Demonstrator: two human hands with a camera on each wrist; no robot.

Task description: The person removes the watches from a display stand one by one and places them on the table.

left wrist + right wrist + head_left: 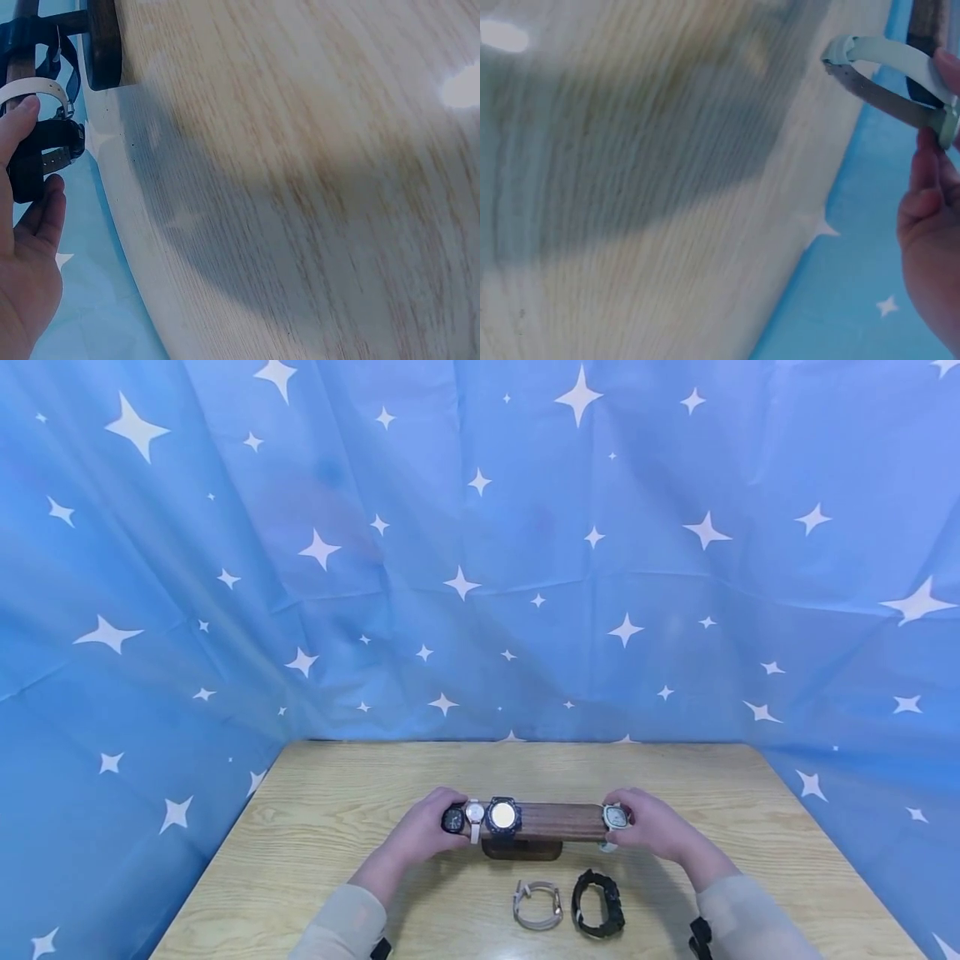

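A dark wooden watch stand (562,821) has a bar lying across its short base (522,850). My left hand (426,827) grips the bar's left end around a black square watch (453,819); in the left wrist view its thumb lies along a white watch strap (36,88). Beside these on the bar sits a large dark round watch (503,816) with a bright, glaring face. At the right end my right hand (651,825) pinches a pale green watch (616,817). Its closed strap loop (896,56) hangs around the bar's end in the right wrist view.
Two more watches stand on their sides on the wooden table (315,843) in front of the stand: a pale pinkish one (537,925) and a chunky black one (613,906). A blue star-printed curtain (525,652) hangs behind the table and along its sides.
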